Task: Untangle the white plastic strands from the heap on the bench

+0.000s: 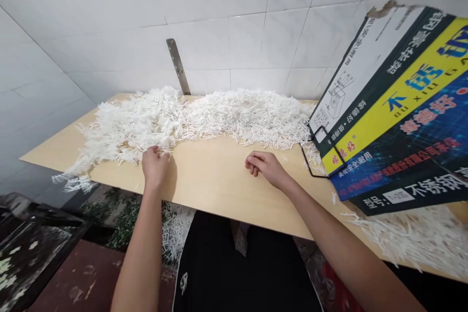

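A long heap of thin white strips point(241, 112) lies along the back of the pale wooden board point(208, 170). At the front edge of the heap's looser left part point(135, 117), my left hand point(155, 166) is closed with its fingers curled. Whatever it holds, if anything, is hidden. My right hand point(266, 167) hovers or rests over the bare middle of the board, fingers pinched together. I cannot make out anything between them. A few loose strips lie near it.
A printed cardboard box point(398, 107) leans at the right, with a black wire frame point(318, 161) at its corner. More strips point(420, 239) lie below it. A metal bar point(178, 66) stands against the tiled wall point(234, 44). Green plants point(126, 224) show under the board.
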Motion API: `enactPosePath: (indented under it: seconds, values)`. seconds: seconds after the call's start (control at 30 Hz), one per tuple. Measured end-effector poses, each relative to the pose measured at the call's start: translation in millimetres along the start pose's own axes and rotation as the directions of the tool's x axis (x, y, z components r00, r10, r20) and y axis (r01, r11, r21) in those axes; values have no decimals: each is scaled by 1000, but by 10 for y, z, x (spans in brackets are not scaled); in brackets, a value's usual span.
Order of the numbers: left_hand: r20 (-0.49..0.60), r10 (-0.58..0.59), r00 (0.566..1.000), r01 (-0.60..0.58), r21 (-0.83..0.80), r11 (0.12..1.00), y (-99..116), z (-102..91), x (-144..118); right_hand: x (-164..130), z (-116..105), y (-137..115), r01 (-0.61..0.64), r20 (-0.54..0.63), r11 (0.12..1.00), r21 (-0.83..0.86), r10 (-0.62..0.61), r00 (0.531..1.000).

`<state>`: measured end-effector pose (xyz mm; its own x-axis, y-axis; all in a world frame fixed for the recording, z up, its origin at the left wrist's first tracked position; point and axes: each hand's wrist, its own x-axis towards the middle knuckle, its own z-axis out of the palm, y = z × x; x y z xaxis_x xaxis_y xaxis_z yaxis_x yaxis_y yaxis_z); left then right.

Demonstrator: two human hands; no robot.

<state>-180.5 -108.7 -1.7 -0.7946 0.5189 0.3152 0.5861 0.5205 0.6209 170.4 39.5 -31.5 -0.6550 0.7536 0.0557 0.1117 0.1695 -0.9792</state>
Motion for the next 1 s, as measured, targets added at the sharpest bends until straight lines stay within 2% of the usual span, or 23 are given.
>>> enactPosePath:
  seconds: [0.1,0.23,0.43,0.5,0.57,0.67,0.73,0.83,0.93,0.97,1.0]
  values:
    - [54,127,990,-130,60,990,17,60,-172,23,4,-8,-5,2,999,-33,5,1000]
    - [49,325,944,-329,118,937,166,139,-599,2,21,-35,-14,-2,998,-55,14,1000]
    - [88,472,877,-480,164,862,431,256,-1109,-31,30,-69,-22,-18,994,-108,20,1000]
    - [141,561,816,-577,123,808,468,292,-1191,-64,48,-100,-12,-31,986,-169,7,999]
    - [185,664,725,-681,47,731,481,329,-1234,-117,107,-164,24,-51,961,-276,-40,998]
    - [201,779,593,-784,-75,616,498,360,-1257,-170,299,-330,59,-48,891,-451,-90,995]
    - [201,831,519,-818,-164,551,520,343,-1268,-132,475,-469,37,-34,835,-549,-66,997]
    - [221,858,463,-815,-276,510,517,248,-1287,43,716,-646,3,5,766,-643,0,1000]
    - [231,883,409,-815,-342,468,391,111,-1256,224,858,-694,-4,49,711,-703,54,997]
    - [195,887,418,-823,-331,461,322,67,-1216,258,887,-674,5,52,686,-727,48,997]
    - [149,880,451,-829,-294,475,246,27,-1157,278,911,-638,25,53,656,-754,23,998]
